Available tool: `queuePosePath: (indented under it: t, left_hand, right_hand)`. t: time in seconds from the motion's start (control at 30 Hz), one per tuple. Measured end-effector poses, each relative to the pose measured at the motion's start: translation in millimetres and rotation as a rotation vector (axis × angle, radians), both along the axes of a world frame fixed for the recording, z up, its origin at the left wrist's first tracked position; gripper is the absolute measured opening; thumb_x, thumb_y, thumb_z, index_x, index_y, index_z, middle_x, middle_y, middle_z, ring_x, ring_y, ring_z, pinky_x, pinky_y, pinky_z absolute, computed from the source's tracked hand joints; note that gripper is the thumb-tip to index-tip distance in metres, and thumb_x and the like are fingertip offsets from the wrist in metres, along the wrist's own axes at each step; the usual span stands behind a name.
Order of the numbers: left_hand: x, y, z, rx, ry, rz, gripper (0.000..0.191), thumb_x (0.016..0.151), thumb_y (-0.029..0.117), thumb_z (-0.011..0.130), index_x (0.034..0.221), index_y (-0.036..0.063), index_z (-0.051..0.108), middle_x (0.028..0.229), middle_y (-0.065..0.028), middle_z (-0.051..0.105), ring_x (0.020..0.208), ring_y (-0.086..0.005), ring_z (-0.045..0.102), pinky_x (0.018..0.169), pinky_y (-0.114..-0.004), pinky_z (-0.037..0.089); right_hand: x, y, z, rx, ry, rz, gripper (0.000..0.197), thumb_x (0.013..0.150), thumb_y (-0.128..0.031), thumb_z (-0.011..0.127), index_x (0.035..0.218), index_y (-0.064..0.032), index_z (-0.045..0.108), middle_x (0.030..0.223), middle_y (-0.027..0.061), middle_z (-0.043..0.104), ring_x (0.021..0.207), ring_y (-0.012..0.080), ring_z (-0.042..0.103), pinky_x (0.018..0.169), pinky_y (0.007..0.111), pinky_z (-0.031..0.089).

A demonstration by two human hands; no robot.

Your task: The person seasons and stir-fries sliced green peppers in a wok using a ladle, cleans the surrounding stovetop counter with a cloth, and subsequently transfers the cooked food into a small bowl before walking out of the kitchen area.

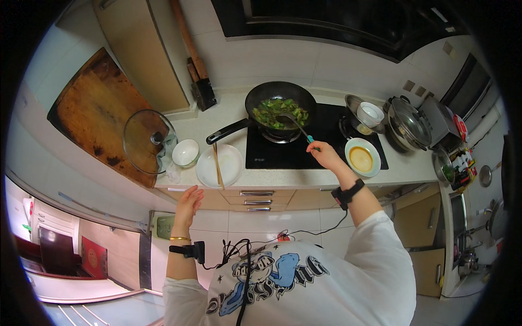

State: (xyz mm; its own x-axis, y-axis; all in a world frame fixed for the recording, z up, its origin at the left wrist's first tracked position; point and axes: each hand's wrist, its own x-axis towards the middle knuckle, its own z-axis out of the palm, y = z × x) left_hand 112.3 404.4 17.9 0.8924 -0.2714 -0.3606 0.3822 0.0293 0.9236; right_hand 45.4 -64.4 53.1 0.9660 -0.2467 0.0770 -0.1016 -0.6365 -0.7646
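Observation:
My right hand point(323, 154) grips the teal handle of a metal cooking spatula point(301, 129). The spatula's head rests among chopped green vegetables point(272, 111) in a black wok point(280, 90) on the hob's left burner. My left hand point(189, 205) hangs in front of the counter edge with nothing in it, fingers loosely apart. Closest to it is a white plate point(206, 165) with a pair of wooden chopsticks point(217, 167) laid across it. The wok's black handle point(228, 131) points left, above the plate's far side.
Left of the plate are a small white bowl point(186, 153) and a glass lid point(140, 126) leaning by a wooden board point(98, 110). On the right, a dish of brown liquid point(361, 159) overlaps the black hob point(281, 157). Stacked bowls point(370, 114) and a lidded pot point(409, 122) stand beyond.

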Motion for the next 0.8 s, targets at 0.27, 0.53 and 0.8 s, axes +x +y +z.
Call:
queuePosePath:
  t: [0.27,0.53,0.8]
  left_hand:
    - [-2.3,-2.5,-1.4,0.003,0.004,0.037,0.038,0.086,0.014,0.052,0.122,0.0038,0.045,0.109,-0.0074,0.058,0.091,-0.0098,0.057,0.067,-0.015,0.045]
    - [-4.3,-3.7,4.7,0.038,-0.003,-0.011,0.037,0.088,0.019,0.050,0.123,0.0086,0.045,0.113,-0.0057,0.056,0.096,-0.0097,0.053,0.077,-0.019,0.041]
    - [-0.1,-3.8,4.8,0.046,-0.010,0.017,0.037,0.088,0.016,0.049,0.123,0.0047,0.044,0.111,-0.0075,0.057,0.093,-0.0091,0.056,0.069,-0.015,0.044]
  right_hand:
    - [42.1,-8.9,13.1,0.009,-0.125,-0.151,0.010,0.080,-0.008,0.053,0.086,-0.0056,0.061,0.068,0.0036,0.056,0.060,0.0113,0.050,0.057,0.026,0.040]
    - [87.8,-3.9,-9.9,-0.052,0.061,-0.069,0.016,0.081,-0.009,0.052,0.094,-0.0073,0.061,0.081,0.0149,0.061,0.075,0.0273,0.060,0.066,0.036,0.045]
    - [57.4,35.4,17.3,-0.161,-0.075,0.070,0.016,0.078,-0.008,0.053,0.090,-0.0065,0.062,0.077,0.0185,0.060,0.066,0.0315,0.057,0.059,0.040,0.044]
